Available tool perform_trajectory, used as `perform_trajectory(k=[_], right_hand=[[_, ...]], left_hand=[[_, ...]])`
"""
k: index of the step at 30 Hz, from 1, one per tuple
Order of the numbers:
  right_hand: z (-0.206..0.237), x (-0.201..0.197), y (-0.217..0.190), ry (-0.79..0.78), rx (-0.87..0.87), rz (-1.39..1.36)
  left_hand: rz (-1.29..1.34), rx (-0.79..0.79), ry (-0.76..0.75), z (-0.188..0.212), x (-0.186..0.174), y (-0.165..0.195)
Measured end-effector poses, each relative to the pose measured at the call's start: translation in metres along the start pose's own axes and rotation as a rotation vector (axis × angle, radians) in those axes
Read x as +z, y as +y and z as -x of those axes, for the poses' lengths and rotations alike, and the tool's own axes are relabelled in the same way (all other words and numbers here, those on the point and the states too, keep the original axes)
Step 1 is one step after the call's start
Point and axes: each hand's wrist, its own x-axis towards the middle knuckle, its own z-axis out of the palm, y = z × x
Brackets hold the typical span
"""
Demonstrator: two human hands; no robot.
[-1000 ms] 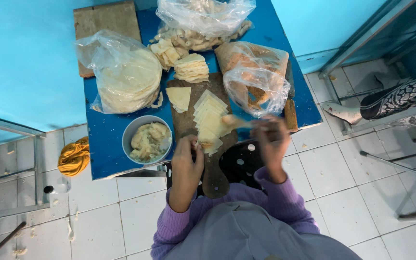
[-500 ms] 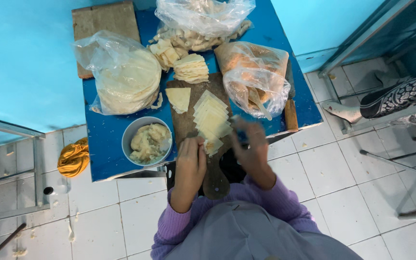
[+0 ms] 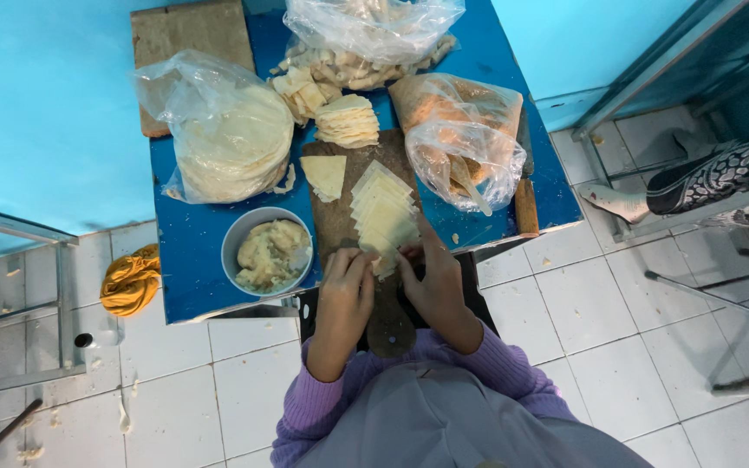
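Note:
Both my hands meet at the near end of a fanned row of pale dough strips (image 3: 383,212) lying on a dark wooden board (image 3: 340,230). My left hand (image 3: 345,290) and my right hand (image 3: 431,282) pinch the nearest strip together between their fingertips. A single dough triangle (image 3: 323,176) lies on the board's far left part. A metal bowl of mashed filling (image 3: 268,251) stands just left of the board, close to my left hand.
On the blue table (image 3: 197,251) sit a bagged stack of round flatbreads (image 3: 227,143), a pile of cut dough pieces (image 3: 348,120), a clear bag (image 3: 470,139) with a spoon, another bag at the back (image 3: 366,30), and a wooden board (image 3: 188,35). An orange cloth (image 3: 131,280) hangs left; someone's slippered foot (image 3: 713,178) is at right.
My right hand came down and left from the bag side to join the left hand at the near dough strip. The left hand barely moved.

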Motion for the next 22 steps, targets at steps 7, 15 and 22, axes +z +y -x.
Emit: perform_trajectory(k=[7,15,22], right_hand=[[0.004,0.002,0.000,0.019,-0.007,0.104],[0.006,0.011,-0.002,-0.027,-0.012,-0.152],[0.016,0.002,-0.038,-0.018,0.051,0.386]], left_hand=[[-0.014,0.008,0.000,0.001,0.001,-0.002],[-0.016,-0.001,0.016,0.002,0.002,-0.002],[-0.014,-0.016,-0.002,0.003,0.002,-0.004]])
